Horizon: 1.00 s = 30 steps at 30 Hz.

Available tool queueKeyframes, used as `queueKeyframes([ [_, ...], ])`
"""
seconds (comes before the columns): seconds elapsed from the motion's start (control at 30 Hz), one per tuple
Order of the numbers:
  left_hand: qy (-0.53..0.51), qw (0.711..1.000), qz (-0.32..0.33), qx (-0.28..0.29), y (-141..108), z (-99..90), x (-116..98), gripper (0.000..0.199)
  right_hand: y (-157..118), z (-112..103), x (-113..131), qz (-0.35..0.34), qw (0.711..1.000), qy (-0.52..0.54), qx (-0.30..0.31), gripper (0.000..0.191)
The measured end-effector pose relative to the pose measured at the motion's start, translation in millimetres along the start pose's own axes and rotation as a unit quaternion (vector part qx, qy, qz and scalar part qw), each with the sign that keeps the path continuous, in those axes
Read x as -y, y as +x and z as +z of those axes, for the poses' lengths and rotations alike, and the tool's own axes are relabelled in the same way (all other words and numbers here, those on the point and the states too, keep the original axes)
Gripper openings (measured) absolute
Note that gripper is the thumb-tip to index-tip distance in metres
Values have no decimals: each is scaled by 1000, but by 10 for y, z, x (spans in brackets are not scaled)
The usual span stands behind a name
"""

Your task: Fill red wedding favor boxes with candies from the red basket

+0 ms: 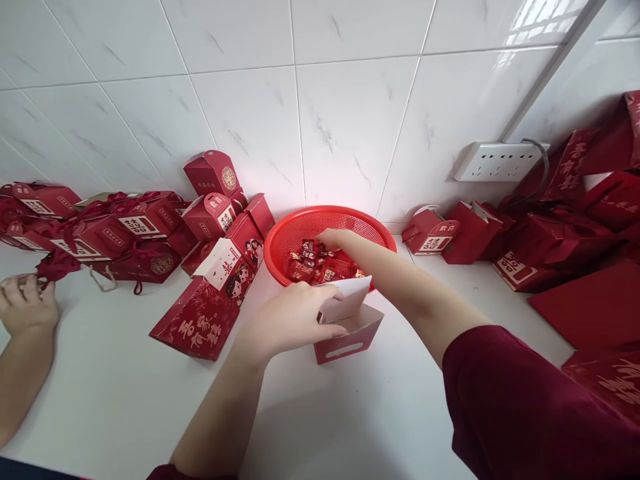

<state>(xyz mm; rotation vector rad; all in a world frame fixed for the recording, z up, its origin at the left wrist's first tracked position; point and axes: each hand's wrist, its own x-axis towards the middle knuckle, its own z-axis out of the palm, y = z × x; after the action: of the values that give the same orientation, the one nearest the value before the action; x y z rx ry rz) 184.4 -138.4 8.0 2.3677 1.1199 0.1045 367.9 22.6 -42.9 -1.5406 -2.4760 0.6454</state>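
My left hand (295, 317) grips a small red gift box (345, 347) by its upper edge, thumb on the near side. The box stands on the white counter with its top open and a pale inner flap raised. Beyond it, a red plastic basket (280, 257) holds many small red-wrapped sweets (330, 270). My right hand (334, 239) reaches over the box into the basket, its fingers curled down at the sweets. The fingertips are hidden, so what they hold does not show.
Folded red boxes (205, 317) lie left of the basket, with finished-looking boxes (145, 217) piled along the wall. Another person's hand (27, 303) touches a dark red ribbon at far left. More boxes (550, 247) and a power strip (500, 162) are at right.
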Motion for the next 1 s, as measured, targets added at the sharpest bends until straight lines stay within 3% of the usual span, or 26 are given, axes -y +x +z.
queueKeyframes([
  [0.17, 23, 1000, 12, -14, 69, 1, 69, 48, 34, -268, -95, -9, 1000, 29, -6, 15],
  [0.27, 32, 999, 14, -20, 84, -1, 76, 47, -274, -367, -64, -42, 996, 64, -43, 17],
  [0.37, 34, 999, 14, -21, 86, -11, 66, 46, -756, -333, -3, -84, 982, 138, -96, 24],
  [0.47, 35, 999, 11, -11, 84, -24, 47, 44, -1218, -208, 52, -188, 901, 342, -192, 24],
  [0.53, 37, 999, 7, -5, 86, -31, 35, 43, -1442, -134, 89, -240, 845, 417, -234, 17],
  [0.6, 35, 999, 4, -1, 93, -37, 29, 42, -1584, -97, 133, -263, 821, 437, -256, 19],
  [0.8, 28, 1000, 4, -2, 127, -43, 40, 40, -1696, -121, 264, -255, 826, 374, -335, 24],
  [1.0, 34, 999, 2, 3, 138, -51, 28, 34, -1694, -102, 276, -251, 835, 336, -356, 29],
])
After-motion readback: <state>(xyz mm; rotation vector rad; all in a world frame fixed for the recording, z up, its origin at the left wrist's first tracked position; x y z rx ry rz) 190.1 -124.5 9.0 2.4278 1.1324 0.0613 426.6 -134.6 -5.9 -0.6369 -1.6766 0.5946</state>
